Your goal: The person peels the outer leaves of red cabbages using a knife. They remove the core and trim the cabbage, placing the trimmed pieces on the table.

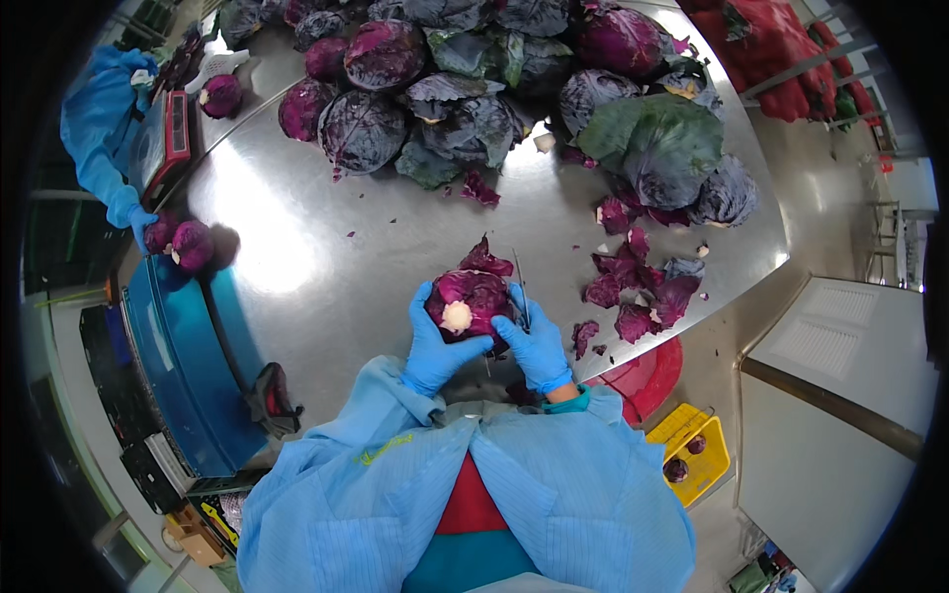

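Note:
Between my two blue-gloved hands is a red cabbage [482,289], its pale cut stem turned towards me. My left hand [441,354] grips the near left side. My right hand [540,348] steadies the right side with its thumb, and a thin knife [520,285] sticks up past its fingers, the handle mostly hidden in the palm. A loose purple leaf [485,258] stands up at the cabbage's far edge. All this is over the near part of a stainless steel table [385,259].
Several red cabbages [363,132] are heaped at the back, with trimmed leaves [630,274] at right. A co-worker's gloved hand [139,222] touches a cabbage near a blue bin [174,356]. A scale [163,144] stands at left; a red tub [652,378] and yellow crate [700,467] are below right.

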Motion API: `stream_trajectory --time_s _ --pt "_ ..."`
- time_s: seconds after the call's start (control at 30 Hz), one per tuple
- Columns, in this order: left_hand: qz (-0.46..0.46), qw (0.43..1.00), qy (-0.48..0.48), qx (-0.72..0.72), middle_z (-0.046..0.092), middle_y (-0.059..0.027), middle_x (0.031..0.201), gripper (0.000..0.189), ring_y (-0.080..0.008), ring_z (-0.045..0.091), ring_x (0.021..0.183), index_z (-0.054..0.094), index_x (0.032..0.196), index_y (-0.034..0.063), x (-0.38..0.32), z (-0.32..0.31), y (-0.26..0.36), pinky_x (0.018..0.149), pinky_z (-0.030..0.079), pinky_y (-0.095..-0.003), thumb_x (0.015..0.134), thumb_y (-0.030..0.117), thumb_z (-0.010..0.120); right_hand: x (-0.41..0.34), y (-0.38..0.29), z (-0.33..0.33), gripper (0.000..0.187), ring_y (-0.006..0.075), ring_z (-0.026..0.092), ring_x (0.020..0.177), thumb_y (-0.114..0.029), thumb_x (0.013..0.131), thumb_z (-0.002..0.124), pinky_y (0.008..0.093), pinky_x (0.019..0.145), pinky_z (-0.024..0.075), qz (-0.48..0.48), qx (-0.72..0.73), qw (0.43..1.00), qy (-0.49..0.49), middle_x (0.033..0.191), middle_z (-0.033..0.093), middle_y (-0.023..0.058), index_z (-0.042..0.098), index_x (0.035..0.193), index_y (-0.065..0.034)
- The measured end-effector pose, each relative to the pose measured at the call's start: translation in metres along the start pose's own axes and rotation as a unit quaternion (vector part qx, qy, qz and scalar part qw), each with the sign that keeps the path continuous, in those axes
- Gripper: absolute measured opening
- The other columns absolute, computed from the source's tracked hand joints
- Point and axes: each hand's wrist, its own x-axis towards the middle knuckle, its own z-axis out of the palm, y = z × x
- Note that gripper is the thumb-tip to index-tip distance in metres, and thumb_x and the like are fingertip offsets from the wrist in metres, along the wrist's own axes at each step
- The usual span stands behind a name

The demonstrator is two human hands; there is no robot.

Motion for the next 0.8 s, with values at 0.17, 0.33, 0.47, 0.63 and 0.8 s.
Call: stream_trajectory --time_s 0.17,0.33,0.47,0.63,0.8 --pt "-0.120 0.986 0.111 0.016 0.044 -0.0171 0.133 0.102 -0.0257 0.050 0.118 0.029 0.138 -0.0005 0.018 -0.003 -0.007 0.103 0.044 -0.0367 0.062 0.022 0.092 -0.009 0.001 0.008 0.049 0.0339 0.068 0.085 -0.025 0.088 0.067 0.0401 0.072 0.0542 -0.079 -0.119 0.989 0.047 0.103 0.067 0.0193 0.055 0.132 -0.0094" --pt "-0.099 0.991 0.054 -0.076 0.044 -0.0158 0.134 0.103 -0.0262 0.049 0.120 0.030 0.139 0.0011 0.013 -0.022 -0.015 0.105 0.042 -0.0382 0.061 0.021 0.093 0.014 0.064 -0.066 0.029 0.0373 0.066 0.070 -0.020 0.088 0.064 0.0450 0.060 0.0532 -0.060 -0.326 0.939 0.089 0.088 0.069 0.0157 0.061 0.117 -0.0147" --pt "0.037 0.993 0.004 0.108 0.040 -0.0161 0.137 0.110 -0.0284 0.046 0.125 0.029 0.142 0.0028 0.005 -0.012 -0.008 0.107 0.040 -0.0398 0.055 0.023 0.094 0.027 0.000 -0.092 0.040 0.0244 0.066 0.070 -0.026 0.087 0.070 0.0350 0.065 0.0534 -0.027 -0.207 0.973 0.099 0.094 0.070 0.0104 0.060 0.123 -0.0127" --pt "0.123 0.965 -0.120 0.199 0.032 -0.0208 0.143 0.114 -0.0363 0.039 0.131 0.029 0.144 0.0065 0.022 -0.011 -0.004 0.110 0.037 -0.0448 0.052 0.029 0.093 0.048 -0.025 -0.049 0.055 0.0121 0.059 0.098 -0.024 0.082 0.078 0.0294 0.088 0.0488 0.163 0.075 0.966 -0.186 0.113 0.067 0.0082 0.058 0.127 -0.0010" --pt "0.087 0.942 -0.141 0.291 0.029 -0.0243 0.146 0.118 -0.0433 0.033 0.135 0.030 0.147 0.0114 0.022 -0.012 0.008 0.112 0.031 -0.0498 0.050 0.034 0.093 0.055 0.001 -0.049 0.045 0.0127 0.062 0.087 -0.023 0.086 0.075 0.0292 0.078 0.0510 0.169 0.229 0.935 -0.210 0.106 0.069 0.0074 0.061 0.124 -0.0030"
